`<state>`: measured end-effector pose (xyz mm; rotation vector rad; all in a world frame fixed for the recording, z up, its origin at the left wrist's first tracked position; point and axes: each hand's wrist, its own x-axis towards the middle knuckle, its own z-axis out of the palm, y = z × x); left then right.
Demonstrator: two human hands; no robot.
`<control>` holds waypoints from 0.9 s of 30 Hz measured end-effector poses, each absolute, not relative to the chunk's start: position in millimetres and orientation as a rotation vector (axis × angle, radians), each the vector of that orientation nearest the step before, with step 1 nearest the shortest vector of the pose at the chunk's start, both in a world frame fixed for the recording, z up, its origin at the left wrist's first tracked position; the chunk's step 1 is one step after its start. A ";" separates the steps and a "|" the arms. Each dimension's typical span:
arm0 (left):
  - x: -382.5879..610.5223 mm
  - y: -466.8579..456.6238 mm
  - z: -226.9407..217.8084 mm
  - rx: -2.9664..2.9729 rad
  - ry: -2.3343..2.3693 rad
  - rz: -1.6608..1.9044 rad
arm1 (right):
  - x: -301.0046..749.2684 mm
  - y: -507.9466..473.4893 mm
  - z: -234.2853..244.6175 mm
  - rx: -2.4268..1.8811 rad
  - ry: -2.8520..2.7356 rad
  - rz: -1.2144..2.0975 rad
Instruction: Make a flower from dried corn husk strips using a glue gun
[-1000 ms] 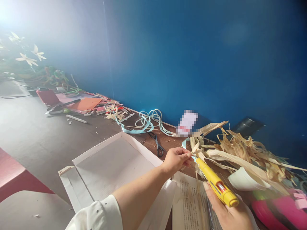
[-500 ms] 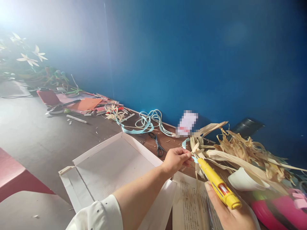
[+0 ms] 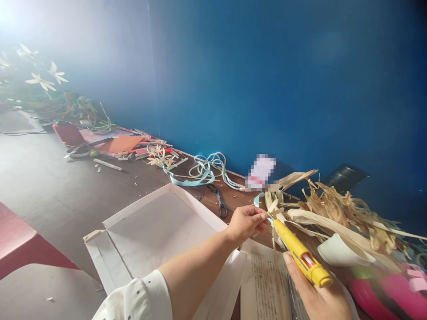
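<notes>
The thumb and fingers of my left hand point(image 3: 246, 224) are closed on a small piece of pale corn husk point(image 3: 274, 206), mostly hidden by the fingertips and the husks behind. In my right hand point(image 3: 322, 295) is a yellow glue gun point(image 3: 298, 249), its body slanting up and left. The gun's light-blue nozzle meets or nearly meets the husk piece beside my left fingertips; contact is hard to make out. Below both hands lies a printed page point(image 3: 258, 284), with a thin dark tool point(image 3: 293, 298) on it.
A shallow white box lid point(image 3: 160, 226) lies left of my hands, with scissors point(image 3: 220, 202) behind it. Dried corn husks point(image 3: 333, 200) and a white cup point(image 3: 345, 251) are at right. Light-blue ribbon point(image 3: 191, 181), husk flowers point(image 3: 162, 156) and coloured paper point(image 3: 122, 145) lie along the blue wall point(image 3: 267, 80).
My right hand and the glue gun have shifted very slightly left. My left hand keeps its pinch in nearly the same place.
</notes>
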<state>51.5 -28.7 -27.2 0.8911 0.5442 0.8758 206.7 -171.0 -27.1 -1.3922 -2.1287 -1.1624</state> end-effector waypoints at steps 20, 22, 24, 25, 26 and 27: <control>49.1 -29.5 -23.5 0.899 0.570 0.883 | 193.5 -170.0 -8.6 -1.277 -2.184 -1.417; 49.7 -29.1 -24.9 0.897 0.569 0.876 | 193.9 -171.0 -7.9 -1.277 -2.199 -1.447; 50.0 -29.1 -26.1 0.899 0.563 0.875 | 195.1 -172.1 -7.0 -1.270 -2.227 -1.478; 50.0 -29.2 -26.4 0.899 0.560 0.876 | 195.9 -172.9 -6.5 -1.264 -2.236 -1.491; 49.7 -29.4 -26.4 0.899 0.557 0.879 | 196.7 -173.8 -6.0 -1.253 -2.243 -1.504; 49.4 -29.7 -26.1 0.901 0.552 0.881 | 197.5 -174.9 -5.4 -1.244 -2.248 -1.513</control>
